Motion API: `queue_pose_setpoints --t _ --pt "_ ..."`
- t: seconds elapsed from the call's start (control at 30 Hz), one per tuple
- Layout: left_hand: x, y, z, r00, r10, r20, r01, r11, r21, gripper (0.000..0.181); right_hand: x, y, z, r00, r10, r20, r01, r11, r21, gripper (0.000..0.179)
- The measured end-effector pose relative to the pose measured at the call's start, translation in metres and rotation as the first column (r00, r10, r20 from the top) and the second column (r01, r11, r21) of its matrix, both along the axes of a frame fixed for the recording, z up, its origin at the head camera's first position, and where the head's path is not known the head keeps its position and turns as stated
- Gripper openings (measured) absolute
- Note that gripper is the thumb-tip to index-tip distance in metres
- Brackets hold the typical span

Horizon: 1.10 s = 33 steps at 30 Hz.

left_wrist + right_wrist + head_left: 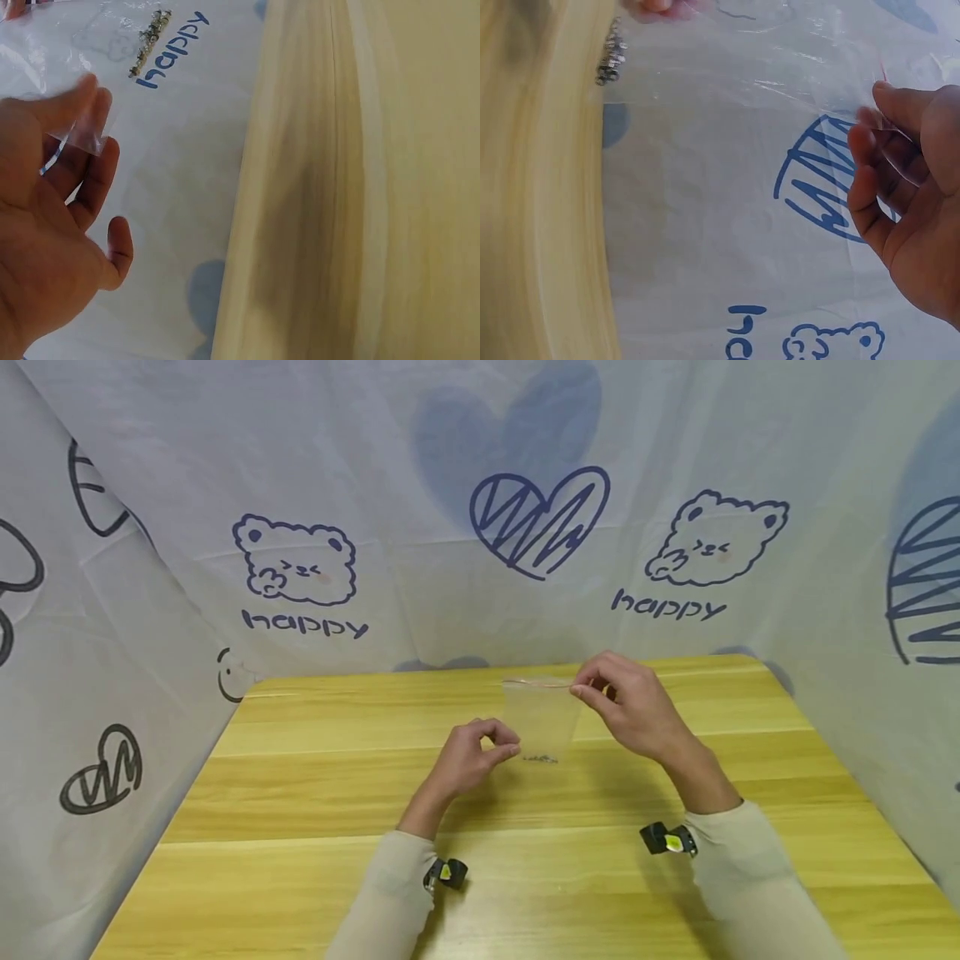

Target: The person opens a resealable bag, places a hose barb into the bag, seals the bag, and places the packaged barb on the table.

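A clear zip bag with a reddish line along its top hangs upright above the table, between both hands. Several small metallic pieces lie in a row along its bottom; the left wrist view shows these pieces as gold and dark. My left hand pinches the bag's lower left corner between thumb and forefinger. At the upper right corner, by the reddish line, my right hand pinches the bag with thumb and forefinger. In the right wrist view, the right hand's other fingers are loosely curled.
Below the hands spreads a yellow wood-grain table. A white cloth printed with hearts, bears and "happy" hangs behind it and along the sides. Each sleeve wears a small black device, one on the left wrist and one on the right.
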State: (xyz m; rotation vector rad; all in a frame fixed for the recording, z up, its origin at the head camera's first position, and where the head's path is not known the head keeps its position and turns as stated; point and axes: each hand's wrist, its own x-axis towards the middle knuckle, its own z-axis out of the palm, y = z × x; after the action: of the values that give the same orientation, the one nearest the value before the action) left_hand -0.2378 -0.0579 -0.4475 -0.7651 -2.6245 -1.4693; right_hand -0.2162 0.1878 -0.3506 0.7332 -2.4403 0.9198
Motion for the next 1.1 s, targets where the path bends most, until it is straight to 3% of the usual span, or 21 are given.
queue_pose_setpoints --t 0.17,0.3,0.4,0.63,0.83,0.97,1.1 --pt "0.003 -0.002 0.011 0.999 0.03 0.031 -0.034 0.992 0.12 0.024 0.002 -0.002 -0.004 0.999 0.001 0.034 -0.001 1.0 0.027 0.005" --pt "0.006 -0.002 0.025 0.997 0.071 -0.043 -0.059 0.969 0.242 0.02 0.002 -0.003 -0.008 0.999 0.012 0.039 -0.014 0.999 0.033 0.005" --pt "0.007 0.0 0.031 0.988 0.091 -0.123 -0.054 0.958 0.281 0.018 0.003 -0.004 -0.011 0.998 0.021 0.052 -0.023 0.999 0.038 0.006" --pt "0.004 0.002 0.026 0.958 0.166 -0.233 -0.105 0.962 0.253 0.011 0.002 -0.004 -0.019 0.998 0.044 0.043 -0.044 0.999 0.007 0.004" --pt "0.003 -0.001 0.026 0.937 0.152 -0.316 -0.089 0.975 0.205 0.014 0.003 -0.003 -0.029 0.999 0.025 0.02 -0.025 0.999 -0.033 0.015" --pt "0.003 -0.002 0.027 0.93 0.142 -0.339 -0.086 0.981 0.177 0.014 0.002 -0.004 -0.032 1.0 -0.001 0.015 0.002 0.999 -0.051 0.02" --pt "0.003 -0.002 0.028 0.934 0.134 -0.332 -0.085 0.984 0.157 0.013 0.002 -0.005 -0.034 1.0 -0.026 0.015 0.027 0.998 -0.064 0.01"
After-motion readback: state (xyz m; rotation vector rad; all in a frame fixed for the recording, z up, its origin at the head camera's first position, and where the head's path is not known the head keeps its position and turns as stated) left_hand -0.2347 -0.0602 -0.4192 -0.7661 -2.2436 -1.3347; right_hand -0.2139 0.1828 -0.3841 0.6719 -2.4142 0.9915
